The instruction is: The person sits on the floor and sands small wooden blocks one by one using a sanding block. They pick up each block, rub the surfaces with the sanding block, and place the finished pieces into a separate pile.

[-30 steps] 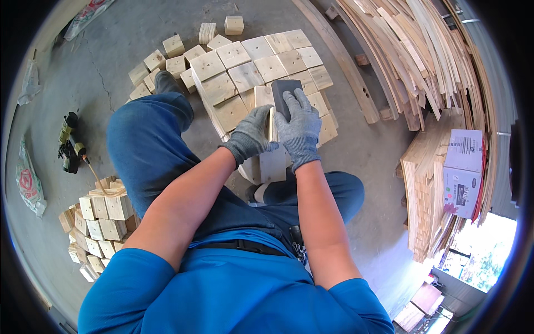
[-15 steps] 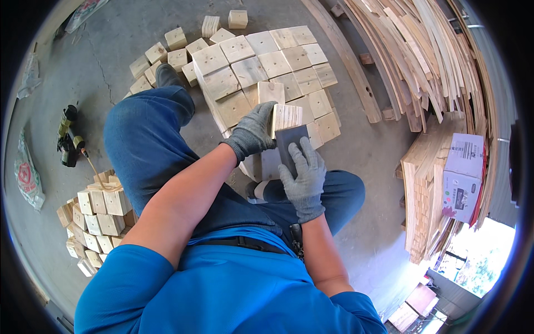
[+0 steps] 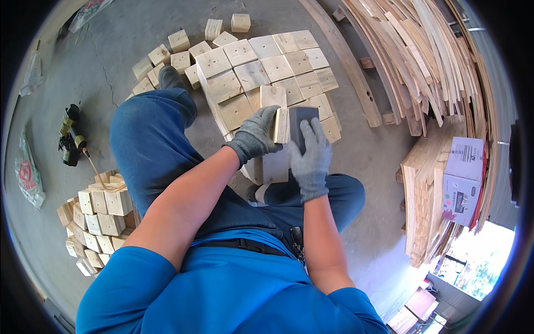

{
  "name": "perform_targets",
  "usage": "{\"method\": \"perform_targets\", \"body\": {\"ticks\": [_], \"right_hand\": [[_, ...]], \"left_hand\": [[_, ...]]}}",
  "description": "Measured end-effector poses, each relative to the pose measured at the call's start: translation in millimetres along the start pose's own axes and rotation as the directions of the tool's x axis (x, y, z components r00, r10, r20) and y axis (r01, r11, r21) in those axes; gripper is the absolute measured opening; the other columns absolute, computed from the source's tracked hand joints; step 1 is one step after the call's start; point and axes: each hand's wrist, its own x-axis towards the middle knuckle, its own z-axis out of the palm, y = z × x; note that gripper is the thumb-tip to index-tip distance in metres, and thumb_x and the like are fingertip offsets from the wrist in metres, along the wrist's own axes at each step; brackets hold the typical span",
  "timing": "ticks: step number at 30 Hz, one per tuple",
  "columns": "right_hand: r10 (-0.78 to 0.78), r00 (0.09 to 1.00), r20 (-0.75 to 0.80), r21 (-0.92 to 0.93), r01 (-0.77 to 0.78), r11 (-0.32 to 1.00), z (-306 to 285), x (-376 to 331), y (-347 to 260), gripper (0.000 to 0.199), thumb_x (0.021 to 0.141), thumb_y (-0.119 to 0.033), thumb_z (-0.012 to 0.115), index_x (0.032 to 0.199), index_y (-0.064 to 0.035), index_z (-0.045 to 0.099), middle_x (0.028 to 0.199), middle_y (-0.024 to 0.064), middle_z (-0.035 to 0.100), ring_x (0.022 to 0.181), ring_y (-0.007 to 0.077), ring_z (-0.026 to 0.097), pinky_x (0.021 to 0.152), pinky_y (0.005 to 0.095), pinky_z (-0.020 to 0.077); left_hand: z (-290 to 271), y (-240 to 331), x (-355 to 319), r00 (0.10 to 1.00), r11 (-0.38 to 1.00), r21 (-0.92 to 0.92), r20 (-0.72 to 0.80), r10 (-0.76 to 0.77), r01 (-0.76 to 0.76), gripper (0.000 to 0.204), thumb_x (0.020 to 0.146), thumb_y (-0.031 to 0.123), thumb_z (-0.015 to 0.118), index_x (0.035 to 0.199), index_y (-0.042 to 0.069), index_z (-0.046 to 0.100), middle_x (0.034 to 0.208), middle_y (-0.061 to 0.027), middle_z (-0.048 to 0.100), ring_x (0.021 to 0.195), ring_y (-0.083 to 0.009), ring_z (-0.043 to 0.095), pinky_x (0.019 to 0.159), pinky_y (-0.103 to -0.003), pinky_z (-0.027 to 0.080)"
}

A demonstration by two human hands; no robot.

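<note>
My left hand (image 3: 257, 132), in a dark grey knitted glove, grips a small layered wooden block (image 3: 282, 127) by its left side. In my right hand (image 3: 309, 161), gloved in lighter grey, is a dark flat sanding block (image 3: 302, 114), fingers laid along its face. Its edge is close to the right side of the wooden block; whether they touch I cannot tell. Beneath and beyond both hands lies a large stack of wooden blocks (image 3: 240, 53) with small holes in their tops. One block (image 3: 273, 96) stands just past my left fingers.
More loose blocks (image 3: 159, 54) lie around my left foot. A second block pile (image 3: 103, 207) sits at lower left, near a black and yellow power tool (image 3: 68, 136). On the right are long wooden strips (image 3: 414, 50), a beam (image 3: 350, 67) and a carton (image 3: 463, 178) on stacked boards.
The sanding block has moved up and to the right, off the face of the wooden block, with my right hand. The wooden block is turned slightly; my left hand stays almost in place.
</note>
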Motion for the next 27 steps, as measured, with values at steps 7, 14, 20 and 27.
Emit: {"method": "perform_targets", "body": {"ticks": [7, 14, 20, 27], "right_hand": [[-0.115, 0.992, 0.058, 0.023, 0.114, 0.993, -26, -67, -11, 0.067, 0.081, -0.019, 0.087, 0.144, -0.0117, 0.067, 0.155, 0.0188, 0.056, 0.135, 0.0419, 0.056, 0.115, 0.0546, 0.0448], [-0.065, 0.998, 0.008, 0.043, 0.064, 0.997, -10, -10, 0, 0.062, 0.084, -0.024, 0.084, 0.143, -0.0137, 0.068, 0.156, 0.0164, 0.057, 0.133, 0.0421, 0.056, 0.112, 0.0571, 0.0452], [0.029, 1.0, -0.009, 0.122, -0.028, 0.992, 11, 45, 17, 0.064, 0.085, -0.023, 0.084, 0.146, -0.0128, 0.066, 0.158, 0.0157, 0.057, 0.132, 0.0436, 0.059, 0.112, 0.0532, 0.0496], [-0.012, 0.999, -0.03, 0.056, 0.013, 0.998, -9, -25, 7, 0.063, 0.085, -0.022, 0.085, 0.145, -0.0128, 0.067, 0.158, 0.0172, 0.055, 0.136, 0.0434, 0.055, 0.114, 0.056, 0.0454]], "left_hand": [[1, -6, -2, 0.999, 1.0, -0.005, -0.023, 0.028, -0.028, 0.112, 0.064, 0.037, 0.099, 0.157, 0.009, 0.043, 0.151, -0.0217, 0.055, 0.14, -0.0401, 0.056, 0.119, -0.045, 0.048], [1, 2, 0, 1.0, 1.0, -0.022, -0.009, -0.014, 0.014, 0.112, 0.063, 0.035, 0.098, 0.157, 0.01, 0.043, 0.151, -0.0213, 0.055, 0.14, -0.0404, 0.056, 0.12, -0.045, 0.047], [7, -7, 3, 0.998, 0.999, -0.026, -0.051, 0.033, -0.034, 0.112, 0.062, 0.033, 0.098, 0.156, 0.01, 0.043, 0.149, -0.0202, 0.056, 0.14, -0.04, 0.056, 0.12, -0.044, 0.047], [6, -6, 1, 0.999, 1.0, -0.017, -0.024, 0.026, -0.026, 0.111, 0.063, 0.035, 0.098, 0.156, 0.01, 0.043, 0.15, -0.0206, 0.055, 0.14, -0.04, 0.056, 0.12, -0.045, 0.047]]}}
